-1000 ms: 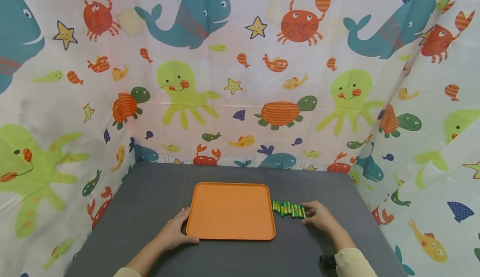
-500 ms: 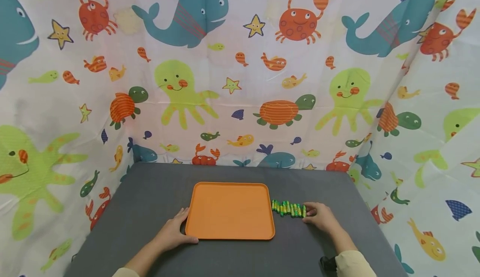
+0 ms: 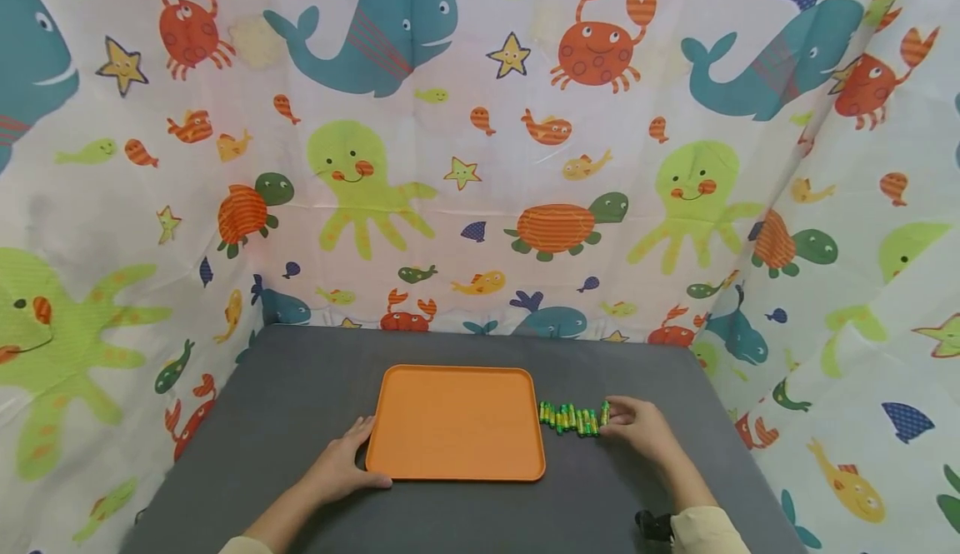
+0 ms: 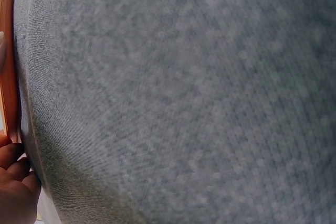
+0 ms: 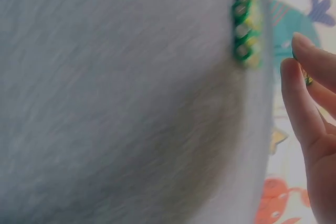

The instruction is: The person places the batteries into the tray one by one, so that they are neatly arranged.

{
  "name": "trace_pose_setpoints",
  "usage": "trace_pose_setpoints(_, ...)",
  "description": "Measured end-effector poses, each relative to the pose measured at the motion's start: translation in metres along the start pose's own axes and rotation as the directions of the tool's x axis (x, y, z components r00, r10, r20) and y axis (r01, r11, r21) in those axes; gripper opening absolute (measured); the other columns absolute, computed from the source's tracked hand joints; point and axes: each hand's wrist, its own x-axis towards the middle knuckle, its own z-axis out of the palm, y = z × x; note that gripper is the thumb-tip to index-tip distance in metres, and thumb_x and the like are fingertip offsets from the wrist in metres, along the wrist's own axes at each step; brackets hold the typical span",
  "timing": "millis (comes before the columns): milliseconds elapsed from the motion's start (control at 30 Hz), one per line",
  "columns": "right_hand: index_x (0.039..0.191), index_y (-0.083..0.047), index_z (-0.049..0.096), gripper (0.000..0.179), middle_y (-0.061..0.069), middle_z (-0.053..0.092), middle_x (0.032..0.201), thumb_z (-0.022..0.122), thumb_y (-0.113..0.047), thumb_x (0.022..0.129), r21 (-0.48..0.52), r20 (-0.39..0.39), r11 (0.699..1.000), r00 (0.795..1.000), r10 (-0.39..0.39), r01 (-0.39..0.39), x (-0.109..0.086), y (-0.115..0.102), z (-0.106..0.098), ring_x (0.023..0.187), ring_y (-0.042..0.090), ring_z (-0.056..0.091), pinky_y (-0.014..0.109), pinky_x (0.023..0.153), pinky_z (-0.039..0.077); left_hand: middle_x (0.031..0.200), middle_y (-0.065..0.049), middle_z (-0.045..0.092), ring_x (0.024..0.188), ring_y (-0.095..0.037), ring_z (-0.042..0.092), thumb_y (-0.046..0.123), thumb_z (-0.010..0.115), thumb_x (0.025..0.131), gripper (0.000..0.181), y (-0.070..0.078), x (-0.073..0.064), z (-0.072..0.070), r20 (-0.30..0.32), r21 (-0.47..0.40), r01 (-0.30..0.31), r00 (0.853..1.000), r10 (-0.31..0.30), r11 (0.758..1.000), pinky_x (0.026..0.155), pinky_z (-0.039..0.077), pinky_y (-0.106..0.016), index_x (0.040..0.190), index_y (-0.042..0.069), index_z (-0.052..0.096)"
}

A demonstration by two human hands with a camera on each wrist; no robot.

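Between the thumb and fingers of my right hand (image 3: 637, 429) is a green-and-yellow battery (image 3: 604, 413), pinched upright just off the right end of a row of batteries (image 3: 567, 418). In the right wrist view the fingers (image 5: 299, 98) largely hide this battery, and the batteries of the row (image 5: 242, 24) stand out beyond them. My left hand (image 3: 341, 466) grips the near left corner of an orange tray (image 3: 457, 425), fingers along its left side and thumb at its front edge. The left wrist view catches the tray's rim (image 4: 7, 93) with curled fingers (image 4: 16, 169) against it.
The tray lies flat on a grey table (image 3: 465, 521), its right side close to the row. A black object (image 3: 654, 526) shows at my right wrist. A curtain (image 3: 465, 162) printed with sea animals closes off the back and both sides.
My right hand has drawn the end battery a little away from the row and lifted it slightly. My left hand stays at the tray's corner.
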Motion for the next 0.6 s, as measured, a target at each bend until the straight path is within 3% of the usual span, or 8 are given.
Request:
trace_pose_setpoints(267, 0.135, 0.000, 0.063, 0.057, 0.011, 0.072, 0.111, 0.083, -0.015, 0.084, 0.015, -0.005, 1.000, 1.000, -0.022, 0.022, 0.003, -0.034, 0.000, 0.095, 0.020, 0.071, 0.037, 0.076, 0.059, 0.162, -0.018, 0.034, 0.149, -0.044, 0.029, 0.059, 0.089, 0.064, 0.121, -0.002, -0.001, 0.000, -0.002, -0.004, -0.001, 1.000, 0.001, 1.000, 0.109, 0.032, -0.069, 0.158, 0.007, 0.033)
trace_pose_setpoints(600, 0.136, -0.005, 0.063, 0.062, 0.008, 0.073, 0.110, 0.085, -0.028, 0.083, 0.036, 0.026, 0.997, 0.997, -0.066, 0.065, -0.002, -0.079, -0.005, 0.094, 0.017, 0.070, 0.039, 0.080, 0.059, 0.161, -0.019, 0.035, 0.148, -0.045, 0.032, 0.059, 0.090, 0.063, 0.121, -0.001, -0.001, 0.000, -0.011, 0.001, 0.005, 1.000, -0.005, 1.000, 0.108, 0.033, -0.070, 0.158, 0.006, 0.035)
